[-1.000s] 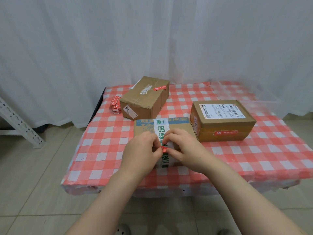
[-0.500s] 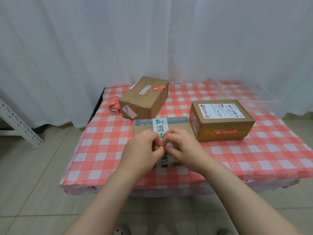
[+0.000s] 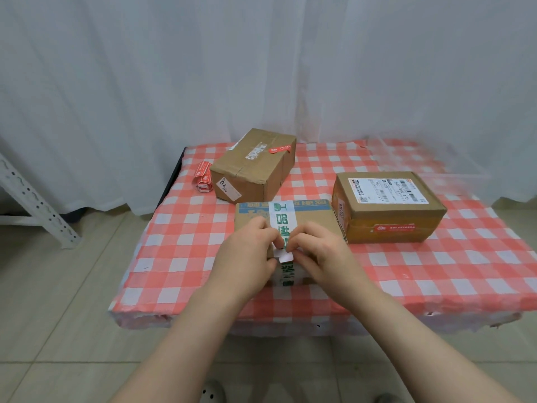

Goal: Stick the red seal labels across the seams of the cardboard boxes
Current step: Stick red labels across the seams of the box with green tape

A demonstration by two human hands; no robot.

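Label now shows white, pinched by left hand and right hand over box.

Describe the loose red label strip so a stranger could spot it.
On the checked table, go to the far left corner. Left of the angled box lies a small folded red strip. Unlike the other red labels, it lies on the table, not on a box.

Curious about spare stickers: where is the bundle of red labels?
Head view, far-left on the table: the bundle of red labels lies just left of the rear box.
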